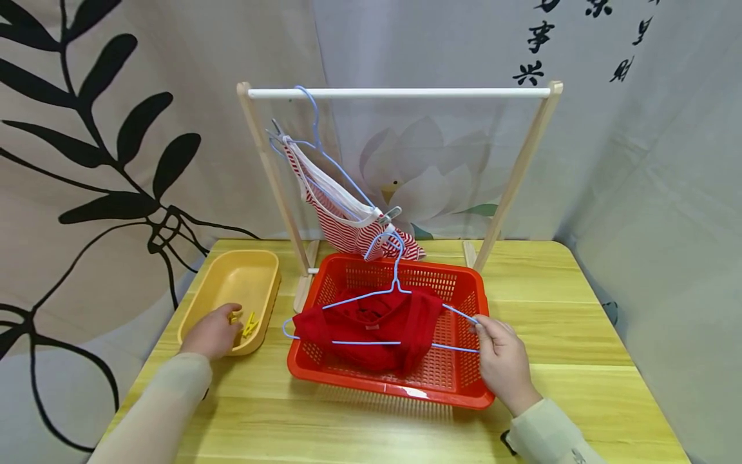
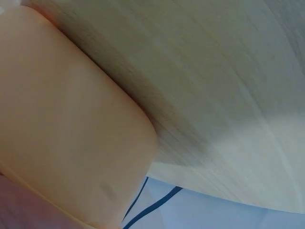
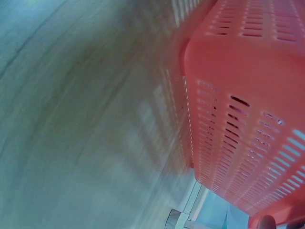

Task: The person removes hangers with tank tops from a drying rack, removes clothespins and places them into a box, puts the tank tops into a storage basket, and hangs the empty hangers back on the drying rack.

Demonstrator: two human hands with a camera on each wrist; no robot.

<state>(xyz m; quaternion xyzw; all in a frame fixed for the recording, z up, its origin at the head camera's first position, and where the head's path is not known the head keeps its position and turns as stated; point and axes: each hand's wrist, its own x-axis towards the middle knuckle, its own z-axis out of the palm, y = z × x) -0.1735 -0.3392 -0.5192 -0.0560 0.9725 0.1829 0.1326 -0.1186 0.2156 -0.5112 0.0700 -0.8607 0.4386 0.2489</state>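
Gap between tray [image 1: 237, 274] and basket [image 1: 377, 386], hanger [image 1: 366, 343] across basket, rack [image 1: 452, 93] free at right — striped garment [image 1: 348, 234] blocking left

I'm seeing glossy plastic on my basket [image 1: 388, 388], light flashing off it! Smooth plastic on the tray [image 1: 243, 267] and pegs [image 1: 251, 324], matt cloth on the shirt [image 1: 375, 327], a smooth hanger [image 1: 366, 343], wood-grained table [image 1: 585, 335] with a sheen, matt wooden posts [image 1: 516, 177], shiny metal clip [image 1: 390, 215]!

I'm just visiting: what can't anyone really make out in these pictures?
- Head view: whether the left hand grips the yellow clip at its fingers, which partly cover it.
- Left wrist view: the inside of the yellow tray, blocked by its outer wall.
- Right wrist view: most of the right hand, cut off by the bottom edge.
- Head view: anything beneath the red garment, which covers it.
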